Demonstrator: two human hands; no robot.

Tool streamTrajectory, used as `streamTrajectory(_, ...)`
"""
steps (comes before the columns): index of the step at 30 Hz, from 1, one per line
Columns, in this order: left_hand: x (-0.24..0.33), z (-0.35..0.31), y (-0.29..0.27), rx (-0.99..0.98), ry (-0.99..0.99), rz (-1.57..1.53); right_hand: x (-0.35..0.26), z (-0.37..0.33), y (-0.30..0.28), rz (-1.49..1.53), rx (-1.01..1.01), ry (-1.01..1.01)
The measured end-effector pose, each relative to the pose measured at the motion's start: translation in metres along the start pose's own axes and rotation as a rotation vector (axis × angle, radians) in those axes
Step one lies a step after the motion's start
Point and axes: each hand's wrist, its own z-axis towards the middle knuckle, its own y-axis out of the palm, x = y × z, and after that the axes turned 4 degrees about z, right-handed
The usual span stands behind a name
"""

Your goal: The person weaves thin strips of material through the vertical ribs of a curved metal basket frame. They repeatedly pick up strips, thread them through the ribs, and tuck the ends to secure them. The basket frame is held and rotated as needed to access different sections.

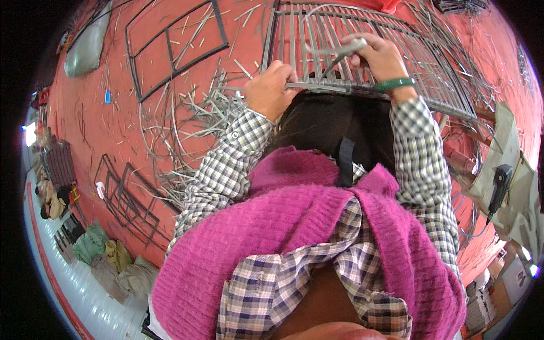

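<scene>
Across my lap lies a dark metal frame with grey flat strips stretched over it in rows. At its near left corner my left hand is closed on the near edge, fingers curled over a strip end there. Above the near edge, further right, my right hand grips a slim tool with a pale end and a thin dark shaft, like a screwdriver; its tip points down-left at the strips. A loose pale strip loops by this hand, blurred; whether the fingers also hold it is unclear.
Left of the frame is a heap of cut grey strips on the red floor. Bare dark frames lie further left. At right, a black hand tool with a cord rests on a pale cloth. Sacks stand at lower left.
</scene>
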Motion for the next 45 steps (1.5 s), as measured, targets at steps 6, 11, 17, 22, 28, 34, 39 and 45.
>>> streamTrajectory(6, 0.016, 0.007, 0.006, -0.035, 0.162, -0.185, 0.014, -0.038, -0.006, 0.4, 0.133, 0.238)
streamTrajectory(11, 0.016, 0.004, 0.008, -0.005, 0.13, -0.142, 0.034, 0.031, 0.015, 0.099, -0.05, 0.281)
streamTrajectory(17, 0.019, 0.007, 0.008, -0.029, 0.061, -0.128, 0.056, 0.079, 0.062, -1.407, -0.322, 0.362)
streamTrajectory(22, 0.021, 0.008, 0.008, -0.028, 0.082, -0.055, 0.065, 0.069, 0.042, -0.723, -0.042, 0.329)
streamTrajectory(28, 0.011, 0.005, 0.009, -0.012, 0.08, -0.113, 0.069, 0.053, 0.044, -0.922, 0.081, 0.158)
streamTrajectory(34, 0.0, 0.001, 0.007, -0.02, 0.157, 0.014, 0.01, -0.016, 0.024, 0.298, 0.042, 0.2)
streamTrajectory(39, 0.0, -0.013, 0.025, 0.057, 0.284, -0.135, 0.026, -0.126, 0.051, 0.494, 0.218, 0.259)
streamTrajectory(45, 0.001, -0.018, 0.035, 0.142, 0.359, -0.124, 0.005, -0.149, -0.014, -0.085, -0.128, 0.475)
